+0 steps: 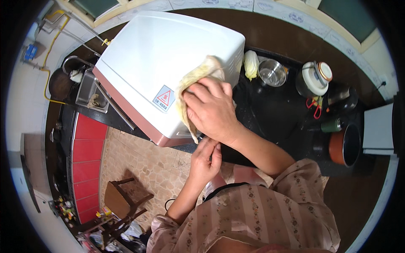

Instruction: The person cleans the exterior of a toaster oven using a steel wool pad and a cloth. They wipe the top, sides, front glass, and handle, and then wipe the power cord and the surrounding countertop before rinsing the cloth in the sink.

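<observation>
A white countertop oven (148, 53) with a copper-coloured front edge stands on the black counter in front of me, its top bearing a triangular warning sticker (164, 98). My right hand (213, 109) presses a worn yellowish cloth (202, 71) against the top near its right edge, fingers spread over the fabric. Below the right wrist, my left hand (205, 159) is by the oven's near right corner. Its fingertips are partly hidden by the right wrist, so whether they grip anything cannot be seen.
A cabbage (251, 64), a metal bowl (272, 72), a white-lidded appliance (314, 79), red-handled scissors (314, 107), a green flask (332, 125) and an orange pot (345, 145) occupy the counter (272, 120). A sink (91, 91) lies left; a wooden chair (121, 196) stands on the floor.
</observation>
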The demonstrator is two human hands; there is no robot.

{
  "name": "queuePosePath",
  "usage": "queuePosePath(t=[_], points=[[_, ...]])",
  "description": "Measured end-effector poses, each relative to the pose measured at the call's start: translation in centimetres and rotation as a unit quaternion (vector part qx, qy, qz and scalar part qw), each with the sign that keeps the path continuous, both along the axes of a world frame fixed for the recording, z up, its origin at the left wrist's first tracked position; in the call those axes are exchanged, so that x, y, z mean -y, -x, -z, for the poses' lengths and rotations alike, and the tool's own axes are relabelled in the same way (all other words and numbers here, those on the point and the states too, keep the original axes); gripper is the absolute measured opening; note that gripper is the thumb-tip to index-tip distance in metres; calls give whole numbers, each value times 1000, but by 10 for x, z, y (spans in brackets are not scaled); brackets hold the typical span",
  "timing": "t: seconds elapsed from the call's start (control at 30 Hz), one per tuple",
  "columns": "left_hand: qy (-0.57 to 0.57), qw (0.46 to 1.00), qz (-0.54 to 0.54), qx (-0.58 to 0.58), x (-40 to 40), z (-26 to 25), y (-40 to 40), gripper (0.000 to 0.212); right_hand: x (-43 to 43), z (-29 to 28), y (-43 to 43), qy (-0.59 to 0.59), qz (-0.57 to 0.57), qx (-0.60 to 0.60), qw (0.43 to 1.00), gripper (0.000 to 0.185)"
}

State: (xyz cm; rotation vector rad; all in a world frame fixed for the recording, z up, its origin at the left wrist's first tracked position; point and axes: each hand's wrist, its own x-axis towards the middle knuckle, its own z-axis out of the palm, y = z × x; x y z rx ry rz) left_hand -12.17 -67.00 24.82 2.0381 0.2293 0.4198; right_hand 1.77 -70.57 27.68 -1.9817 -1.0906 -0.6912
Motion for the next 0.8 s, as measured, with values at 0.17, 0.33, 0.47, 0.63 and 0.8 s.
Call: queuePosePath(t=[0.17,0.33,0.47,0.63,0.8], points=[[-312,930,-159,115,5,-15,-30,42,8,-13,-34,57,-200,11,978,23],[-465,862,-203,-8,3,-29,-43,51,36,-11,-62,83,-135,-23,987,30],[-468,874,-131,-15,-7,-48,-114,42,49,0,-122,108,-38,32,993,28],[-434,886,-89,-136,-68,-66,-237,55,-20,-15,-230,209,-77,23,975,29],[-493,858,-114,-91,-51,-31,-195,51,2,25,-194,112,-27,174,978,28]])
